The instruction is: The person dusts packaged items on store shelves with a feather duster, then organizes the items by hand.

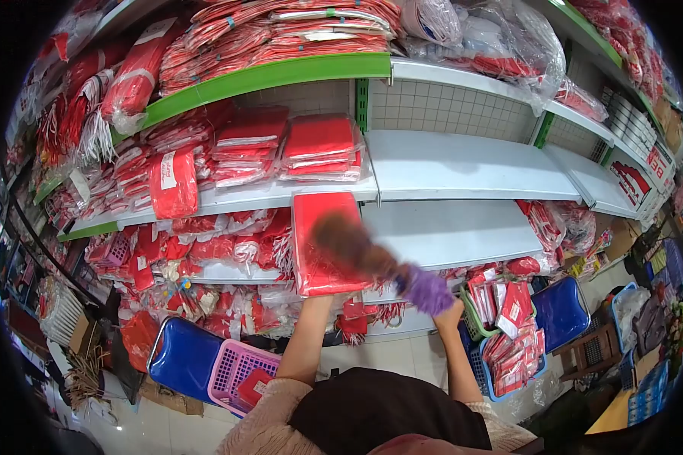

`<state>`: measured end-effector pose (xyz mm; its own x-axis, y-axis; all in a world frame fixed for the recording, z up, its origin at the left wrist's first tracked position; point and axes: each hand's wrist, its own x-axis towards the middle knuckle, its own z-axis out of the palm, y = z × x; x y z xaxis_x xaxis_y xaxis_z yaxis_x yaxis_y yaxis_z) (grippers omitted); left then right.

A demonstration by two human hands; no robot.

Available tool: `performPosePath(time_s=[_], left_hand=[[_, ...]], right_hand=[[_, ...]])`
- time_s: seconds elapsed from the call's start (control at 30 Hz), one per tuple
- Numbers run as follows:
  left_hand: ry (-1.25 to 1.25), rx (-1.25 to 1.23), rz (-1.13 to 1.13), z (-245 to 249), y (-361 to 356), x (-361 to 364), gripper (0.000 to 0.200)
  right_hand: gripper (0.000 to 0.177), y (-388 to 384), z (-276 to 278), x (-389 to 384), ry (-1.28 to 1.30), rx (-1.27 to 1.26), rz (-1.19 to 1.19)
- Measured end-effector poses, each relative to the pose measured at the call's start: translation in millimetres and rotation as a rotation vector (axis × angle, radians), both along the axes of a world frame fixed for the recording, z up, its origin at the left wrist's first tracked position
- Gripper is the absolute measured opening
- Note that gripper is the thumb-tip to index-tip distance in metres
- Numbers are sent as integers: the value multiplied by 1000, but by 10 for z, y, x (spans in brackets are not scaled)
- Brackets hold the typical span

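A flat red package (pixel 322 243) in clear wrap is held up in front of the shelves. My left hand is hidden behind its lower edge; only the forearm shows below. My right hand (pixel 449 312) is closed round the purple end of a duster (pixel 426 288). The duster's brown head, blurred by motion, lies over the front of the red package. Behind the duster is a white shelf (pixel 448 231). Stacks of wrapped red cloth (pixel 322 148) rest on the shelf above the package.
A pink basket (pixel 220 371) and a blue chair (pixel 182 360) stand at lower left. Green and blue baskets of red packets (pixel 512 356) sit at lower right, beside another blue chair (pixel 561 312). A green shelf edge (pixel 265 77) runs above.
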<state>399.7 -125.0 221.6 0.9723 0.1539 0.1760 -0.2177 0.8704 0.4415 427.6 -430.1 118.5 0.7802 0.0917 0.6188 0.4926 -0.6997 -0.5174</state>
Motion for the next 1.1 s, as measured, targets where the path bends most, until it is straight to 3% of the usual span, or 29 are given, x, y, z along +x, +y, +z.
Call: performPosePath(time_s=[0.1,0.23,0.33,0.43,0.6,0.7,0.73,0.83,0.87,0.97,1.1], left_hand=[[4,-7,2,-31,-3,-13,67],[16,-2,5,-49,-1,-51,66],[26,2,9,-74,4,-109,66],[38,6,14,-100,0,-141,66],[48,2,25,-109,12,-184,66],[56,6,29,-123,22,-209,66],[59,8,30,-132,25,-229,66],[61,14,33,-133,17,-239,65],[62,15,32,-130,6,-225,65],[61,18,35,-114,24,-234,65],[67,22,38,-139,30,-261,65]], right_hand=[[29,-136,-50,-88,-54,-154,-67],[23,-103,-218,-94,72,-90,-332],[21,-102,-133,-189,21,-9,10],[20,-5,-73,-257,6,-227,74],[20,182,-138,-228,142,-102,-239],[23,175,26,-252,87,-124,40],[25,197,59,-223,-7,3,201],[26,235,24,-123,202,-307,-65],[30,258,-32,-62,215,-113,-91],[33,321,147,-87,232,-92,-221],[31,407,272,-201,68,-128,126]])
